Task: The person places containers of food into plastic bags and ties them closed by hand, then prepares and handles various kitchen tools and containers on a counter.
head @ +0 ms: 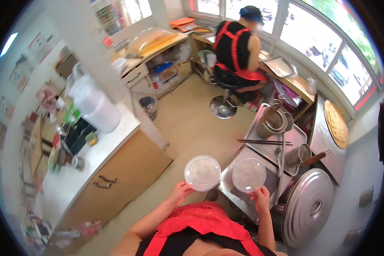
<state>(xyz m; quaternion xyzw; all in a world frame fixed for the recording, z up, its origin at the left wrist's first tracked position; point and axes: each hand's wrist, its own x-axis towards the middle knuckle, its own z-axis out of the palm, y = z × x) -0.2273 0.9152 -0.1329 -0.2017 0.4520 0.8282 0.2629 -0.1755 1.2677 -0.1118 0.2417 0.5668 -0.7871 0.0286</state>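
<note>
My left hand (181,192) pinches the lower rim of a round, clear plastic lid (202,173), which is held up over the floor. Between the thumb and fingers of my right hand (259,194) is a second clear round piece, a plastic lid or shallow container (249,175), in front of the steel worktop (235,198). The two round pieces are apart, with a narrow gap between them. A red apron covers my front below both hands.
At right are a large pot lid (308,207), a steel pot (272,125), a handled ladle pot (298,155), chopsticks (264,141) and flatbread (336,124). A co-worker (238,48) sits on a stool by the window. At left stands a white counter (115,140) with stacked plastic containers (96,105).
</note>
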